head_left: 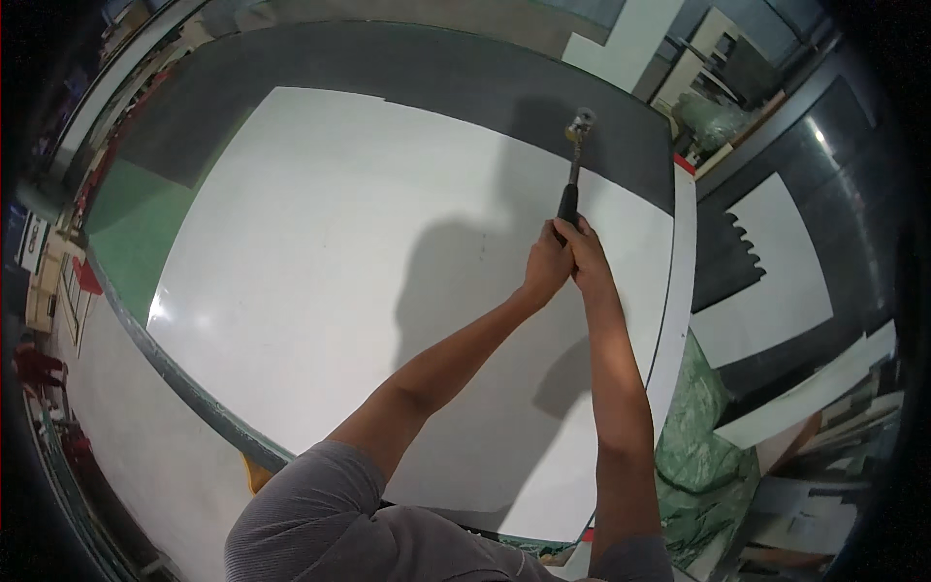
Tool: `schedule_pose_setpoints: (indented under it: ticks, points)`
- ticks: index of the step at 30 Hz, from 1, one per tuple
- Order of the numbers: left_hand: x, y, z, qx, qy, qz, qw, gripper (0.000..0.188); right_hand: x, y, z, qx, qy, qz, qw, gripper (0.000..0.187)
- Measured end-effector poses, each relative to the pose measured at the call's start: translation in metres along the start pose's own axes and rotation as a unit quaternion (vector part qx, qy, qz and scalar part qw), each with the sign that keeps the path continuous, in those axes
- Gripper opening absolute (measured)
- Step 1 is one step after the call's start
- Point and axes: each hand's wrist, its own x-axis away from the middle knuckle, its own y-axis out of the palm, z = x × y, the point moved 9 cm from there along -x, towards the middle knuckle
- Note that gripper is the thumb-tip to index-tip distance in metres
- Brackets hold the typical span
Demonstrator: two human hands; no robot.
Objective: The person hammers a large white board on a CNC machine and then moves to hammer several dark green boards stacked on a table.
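Both my arms stretch forward over a large white sheet (320,262). My left hand (549,262) and my right hand (588,254) are closed together around the black grip of a long-handled tool (569,200). Its thin metal shaft points away from me and ends in a small round metal head, whose exact kind I cannot make out. The head appears over the dark table surface (436,63), beyond the sheet's far edge. Whether it touches that surface is unclear. Shadows of my arms and body fall across the sheet.
A green patch (136,228) of tabletop shows at the left. Right of the table lie another white sheet with a notched edge (786,272), crumpled green plastic (698,446) and stacked offcut strips (815,388). A pale L-shaped panel (621,48) stands at the far edge.
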Motion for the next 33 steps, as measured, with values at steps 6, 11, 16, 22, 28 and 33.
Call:
schedule_pose_setpoints:
  ticks: [6,11,16,22,28,33]
  points:
    - [-0.018,-0.076,-0.051,-0.010,-0.052,0.067,0.996,0.044,-0.026,0.082,0.046,-0.013,0.091,-0.094,0.991,0.034]
    - [-0.006,-0.114,-0.067,0.031,-0.103,0.066,0.992,0.046,-0.029,0.110,0.074,0.025,0.108,-0.085,0.990,0.036]
    - [-0.009,-0.174,-0.051,0.006,-0.074,0.087,0.993,0.050,-0.032,0.165,0.070,0.069,0.110,-0.076,0.989,0.031]
    - [-0.041,-0.290,-0.040,0.020,-0.047,0.114,0.992,0.051,-0.051,0.295,0.057,0.053,0.063,-0.168,0.982,0.030]
    - [-0.060,-0.394,-0.069,-0.039,-0.090,0.098,0.990,0.054,-0.075,0.395,0.103,0.035,0.127,-0.177,0.975,0.025]
    - [-0.068,-0.453,-0.098,-0.048,-0.116,0.081,0.989,0.055,-0.078,0.454,0.128,0.055,0.138,-0.168,0.975,0.023]
